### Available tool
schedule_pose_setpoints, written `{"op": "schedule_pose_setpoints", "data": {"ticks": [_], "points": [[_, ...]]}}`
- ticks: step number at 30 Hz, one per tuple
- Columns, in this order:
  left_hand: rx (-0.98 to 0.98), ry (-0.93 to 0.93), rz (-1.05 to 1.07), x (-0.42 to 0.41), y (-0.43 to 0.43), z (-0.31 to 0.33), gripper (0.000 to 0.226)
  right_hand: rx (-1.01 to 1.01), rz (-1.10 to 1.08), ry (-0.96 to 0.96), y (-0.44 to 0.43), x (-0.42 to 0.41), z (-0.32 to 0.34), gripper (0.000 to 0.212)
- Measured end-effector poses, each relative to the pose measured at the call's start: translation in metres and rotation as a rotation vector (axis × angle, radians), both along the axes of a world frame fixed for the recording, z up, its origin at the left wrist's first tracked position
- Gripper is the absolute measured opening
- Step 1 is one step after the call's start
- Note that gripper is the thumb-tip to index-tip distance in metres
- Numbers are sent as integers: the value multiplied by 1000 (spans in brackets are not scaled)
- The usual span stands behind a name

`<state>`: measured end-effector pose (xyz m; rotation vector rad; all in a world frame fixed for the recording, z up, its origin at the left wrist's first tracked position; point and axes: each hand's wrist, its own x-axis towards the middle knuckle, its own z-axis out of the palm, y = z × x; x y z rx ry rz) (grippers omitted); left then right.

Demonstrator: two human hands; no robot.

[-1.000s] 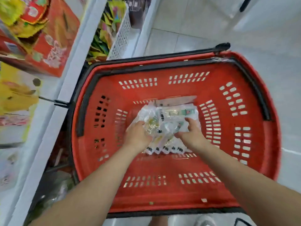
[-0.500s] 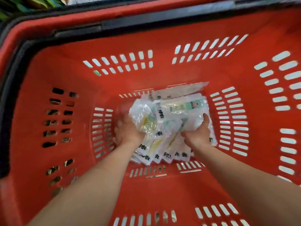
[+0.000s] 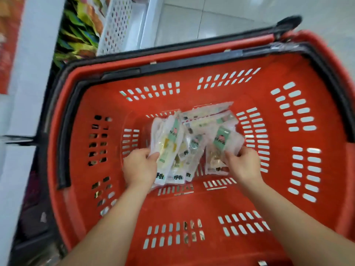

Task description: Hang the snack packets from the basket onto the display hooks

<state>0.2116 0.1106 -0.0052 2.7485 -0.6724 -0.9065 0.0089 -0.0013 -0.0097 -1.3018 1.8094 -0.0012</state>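
Note:
A red plastic basket (image 3: 192,204) with black handles fills the view. Inside it lie several clear snack packets with green labels. My left hand (image 3: 140,167) grips a fanned bunch of packets (image 3: 169,148) at the basket's middle left, thumb on top. My right hand (image 3: 243,166) grips another small stack of packets (image 3: 223,143) to the right of that bunch. More packets (image 3: 209,114) lie flat on the basket floor behind both bunches. No display hooks are in view.
A white shelf edge (image 3: 34,73) runs down the left side, with colourful snack bags (image 3: 78,33) and a white perforated bin (image 3: 117,25) at the top left. Pale tiled floor (image 3: 230,16) lies beyond the basket.
Both hands have split the single pile into two bunches and raised them off the basket floor. The camera has pulled back, showing the shelf and floor again.

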Motion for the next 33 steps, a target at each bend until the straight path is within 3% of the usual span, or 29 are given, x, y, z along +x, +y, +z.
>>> {"op": "schedule_pose_setpoints", "data": {"ticks": [7,11,14,20,24,28,31,33], "points": [[-228,-105,52,-1,18,120,34,-254,143,-138,-15,1,120,23],[-417,-86,22,3,14,183,12,-198,-90,-358,-13,15,190,12],[-510,-35,13,5,5,231,12,-139,-222,-488,-11,25,237,13],[-683,187,214,17,-14,322,23,-35,-448,-669,-14,41,326,10],[-813,316,290,17,-18,386,36,-99,-397,-638,-17,43,387,10],[-918,413,357,12,-13,439,22,-144,-342,-672,-16,43,447,11],[-921,458,314,-8,-15,481,28,-242,-129,-736,-9,49,491,40],[-931,452,300,-23,-18,506,25,-315,17,-724,-5,50,522,46]]}}
